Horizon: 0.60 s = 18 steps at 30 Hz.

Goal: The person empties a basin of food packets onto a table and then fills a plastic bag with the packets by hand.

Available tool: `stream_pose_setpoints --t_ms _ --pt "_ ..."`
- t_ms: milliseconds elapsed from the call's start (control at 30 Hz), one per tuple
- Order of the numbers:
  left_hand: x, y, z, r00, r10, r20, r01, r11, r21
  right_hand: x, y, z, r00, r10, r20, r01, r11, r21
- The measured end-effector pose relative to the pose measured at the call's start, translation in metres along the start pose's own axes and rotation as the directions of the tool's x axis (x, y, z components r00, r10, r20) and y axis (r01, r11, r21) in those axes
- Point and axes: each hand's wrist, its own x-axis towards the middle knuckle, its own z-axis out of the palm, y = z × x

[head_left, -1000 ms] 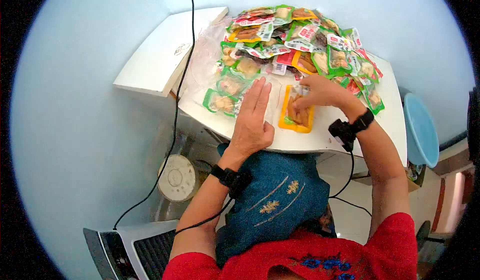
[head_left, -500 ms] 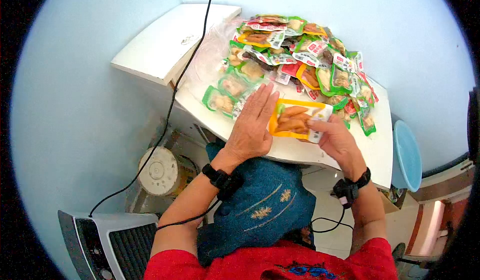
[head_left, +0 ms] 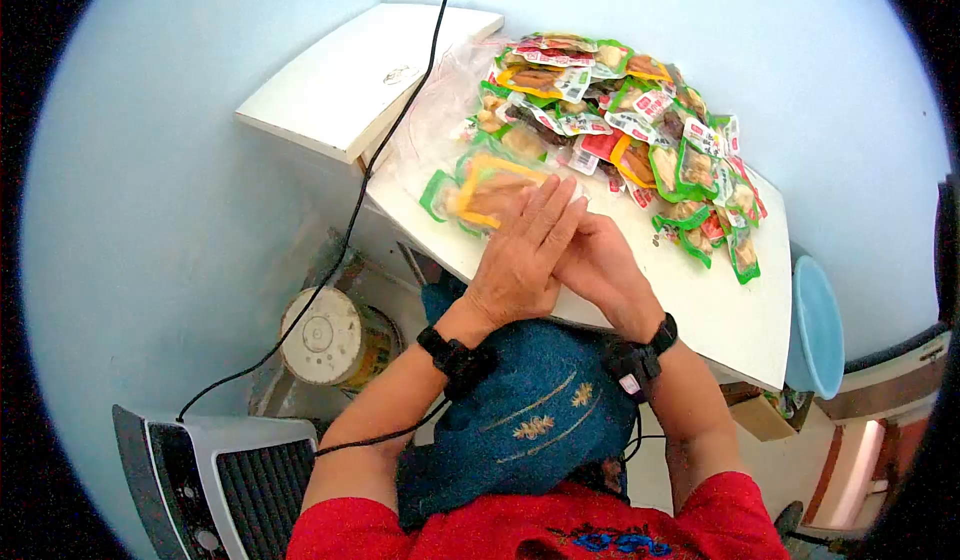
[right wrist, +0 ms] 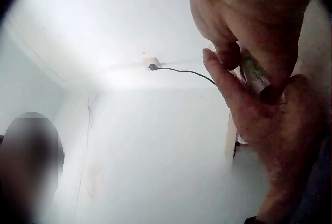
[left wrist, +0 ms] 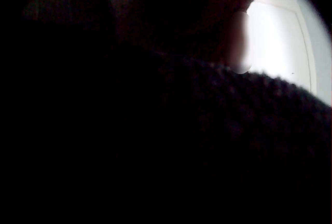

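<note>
A yellow-edged food packet [head_left: 490, 188] with brown pieces inside lies over green-edged food packets [head_left: 437, 197] at the table's left side. My left hand [head_left: 522, 255] stretches its fingers straight, tips at the yellow packet's right end. Below and right of it, my right hand [head_left: 605, 275] reaches in under the left, its fingertips hidden; I cannot tell whether they grip the packet. In the right wrist view, the right hand [right wrist: 280, 125] meets the left hand [right wrist: 249, 16], with something greenish between them. The left wrist view is mostly dark.
A heap of food packets [head_left: 620, 110] covers the back of the white table [head_left: 700, 305]. Clear plastic [head_left: 430, 125] lies left of it, near a white board [head_left: 350, 75]. A black cable [head_left: 400, 110] hangs across the left. A blue basin [head_left: 817, 330] stands right.
The right hand picked up the yellow-edged packet, turned it and brought it left over the green-edged packets. Now the right hand has come in beneath the left, which stays nearly in place.
</note>
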Motion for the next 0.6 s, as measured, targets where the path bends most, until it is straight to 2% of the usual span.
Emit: stream_pose_setpoints --t_ms 100,200,233,267,300,400,500,567,600 --pt "-0.001 0.003 -0.004 0.999 -0.033 0.004 0.033 0.999 0.043 0.027 0.011 -0.020 0.926 0.047 0.376 -0.169 0.939 0.299" --pt "-0.003 0.003 -0.004 1.000 -0.024 -0.020 0.023 1.000 -0.015 0.036 0.015 -0.022 0.937 0.158 0.311 -0.222 0.958 0.181" --pt "-0.004 0.001 -0.004 1.000 -0.020 -0.022 0.020 1.000 -0.017 0.034 0.013 -0.015 0.986 0.086 0.146 -0.085 0.996 -0.010" --pt "-0.004 -0.001 -0.004 1.000 -0.018 -0.025 0.017 1.000 -0.020 0.030 0.009 -0.008 1.000 -0.024 -0.006 0.022 0.975 -0.222" --pt "-0.004 0.000 -0.003 1.000 -0.016 -0.027 0.015 1.000 -0.027 0.024 0.005 0.001 0.977 -0.165 -0.133 0.092 0.896 -0.435" --pt "-0.002 0.000 -0.006 1.000 -0.028 0.009 0.029 0.998 -0.062 0.013 -0.009 0.006 0.956 -0.262 -0.130 0.074 0.646 -0.760" --pt "-0.002 -0.001 -0.003 1.000 -0.006 -0.005 0.006 0.998 -0.056 0.024 0.000 -0.006 0.936 -0.338 -0.097 0.105 0.533 -0.840" --pt "-0.003 -0.001 -0.002 1.000 -0.015 -0.012 0.015 0.998 -0.066 0.047 0.016 -0.048 0.935 -0.349 0.059 0.231 0.474 -0.849" --pt "-0.003 -0.001 -0.002 1.000 -0.016 -0.012 0.016 0.997 -0.074 0.048 0.018 -0.045 0.940 -0.332 0.078 0.255 0.532 -0.807"
